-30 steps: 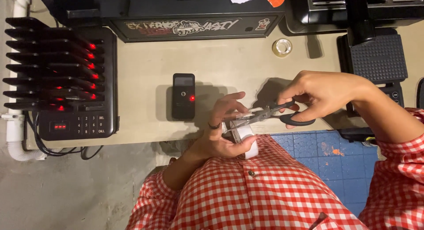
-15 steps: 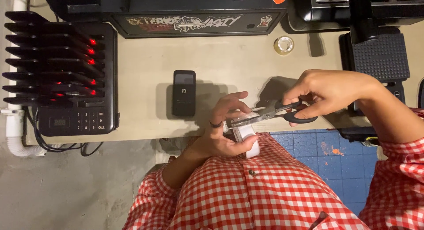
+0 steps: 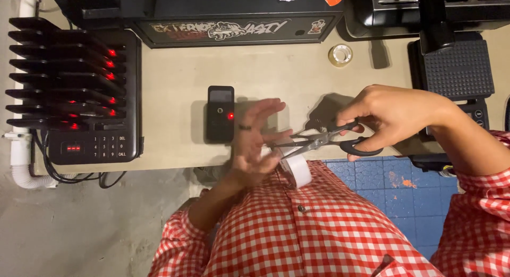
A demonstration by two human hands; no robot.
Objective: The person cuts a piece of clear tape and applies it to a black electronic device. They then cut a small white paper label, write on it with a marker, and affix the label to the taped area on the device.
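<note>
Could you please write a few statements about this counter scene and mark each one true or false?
1. The right hand holds a pair of scissors with black handles. True.
2. The left hand is resting flat on the keypad of the pager rack. False: it is at the roll of white tape near the scissor blades, well away from the rack.
3. A small black pager with a red light lies alone on the counter. True.
4. The person wears a plain blue shirt. False: the shirt is red and white checked.
5. A small clear tape roll sits on the counter farther back. True.
</note>
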